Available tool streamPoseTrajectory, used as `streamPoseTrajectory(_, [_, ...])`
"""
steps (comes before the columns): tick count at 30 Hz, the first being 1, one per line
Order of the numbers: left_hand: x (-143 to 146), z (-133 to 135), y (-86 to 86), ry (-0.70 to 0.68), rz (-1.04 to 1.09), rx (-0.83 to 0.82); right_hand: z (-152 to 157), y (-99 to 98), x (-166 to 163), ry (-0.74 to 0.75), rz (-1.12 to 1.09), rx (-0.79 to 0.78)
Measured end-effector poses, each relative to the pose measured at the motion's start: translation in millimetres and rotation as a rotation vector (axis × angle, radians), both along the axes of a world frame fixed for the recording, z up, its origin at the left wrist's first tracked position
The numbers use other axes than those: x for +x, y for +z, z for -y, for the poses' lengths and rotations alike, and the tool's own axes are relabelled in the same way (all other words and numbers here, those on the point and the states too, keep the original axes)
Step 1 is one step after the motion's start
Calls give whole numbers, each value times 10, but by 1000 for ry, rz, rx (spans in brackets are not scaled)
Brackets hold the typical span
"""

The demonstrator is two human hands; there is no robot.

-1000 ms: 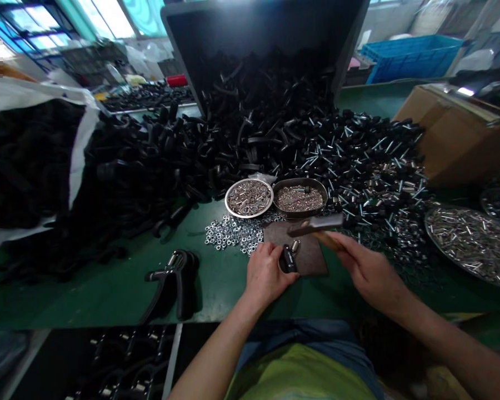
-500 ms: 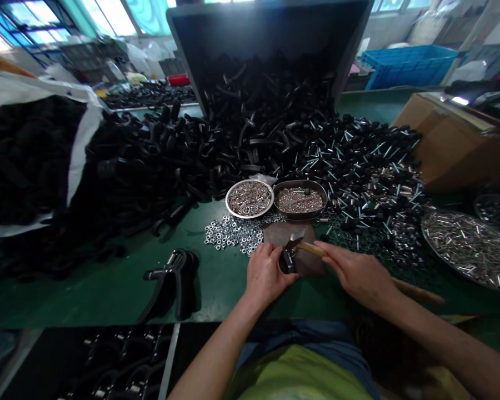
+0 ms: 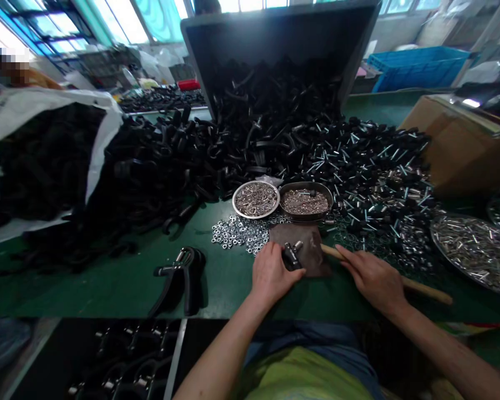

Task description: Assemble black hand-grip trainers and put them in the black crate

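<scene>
My left hand [image 3: 272, 274] is closed on a small black part with a metal spring end [image 3: 292, 255], pressing it onto a dark brown pad [image 3: 312, 253] on the green table. My right hand [image 3: 373, 278] lies just right of the pad, fingers curled over the wooden handle of a hammer [image 3: 425, 290]. The handle lies low along the table and sticks out on both sides of the hand. I cannot make out the hammer's head.
Behind the pad stand a dish of metal rings [image 3: 256, 199], a dish of small metal bits [image 3: 306, 201] and loose washers [image 3: 232, 233]. Black handles [image 3: 158, 161] spill from a tipped bin [image 3: 275, 39]. An assembled hand gripper [image 3: 183, 273] lies left. At the right are a pin tray [image 3: 475, 250] and a cardboard box [image 3: 462, 139].
My right hand had the hammer raised over the part, brought it down onto it, and now has lowered the handle to the table. My left hand stayed on the part.
</scene>
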State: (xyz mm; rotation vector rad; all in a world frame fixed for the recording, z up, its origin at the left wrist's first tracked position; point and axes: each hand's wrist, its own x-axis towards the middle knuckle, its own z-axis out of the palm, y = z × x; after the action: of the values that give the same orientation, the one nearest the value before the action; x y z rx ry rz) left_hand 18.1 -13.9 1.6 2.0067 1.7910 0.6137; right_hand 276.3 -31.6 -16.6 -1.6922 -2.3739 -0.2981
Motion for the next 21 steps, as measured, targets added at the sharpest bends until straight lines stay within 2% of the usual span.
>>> streamPoseTrajectory(3, [10,18,60,136,222,-73,-49,11,39,0,32,72])
streamPoseTrajectory(6, [89,110,133,195,461,-156,-106,130,-274,61,-241,39])
streamPoseTrajectory(8, [141,175,179,108,543,-183,-148,230,-573,150,-448,-63])
streamPoseTrajectory(10, [111,178,239,-102,521,-183,-213,302,-806,196,-541,-118])
streamPoseTrajectory(12, [-72,64,325,-265,416,-161,-299,328,-907,185,-498,-116])
streamPoseTrajectory(13, [-229,-44,377,-272,347,-145,-341,327,-913,170,-430,-121])
streamPoseTrajectory(14, [-425,-182,431,-183,283,-120,-374,320,-899,158,-337,-134])
streamPoseTrajectory(16, [-898,-510,529,191,125,-63,-403,302,-855,150,-142,-149])
streamPoseTrajectory(17, [-1146,-677,562,304,92,-45,-397,295,-840,154,-66,-145])
streamPoseTrajectory(19, [-1592,-967,582,430,71,-34,-358,289,-843,169,19,-120])
streamPoseTrajectory(21, [-1902,-1158,539,505,78,-64,-309,295,-879,158,45,-86])
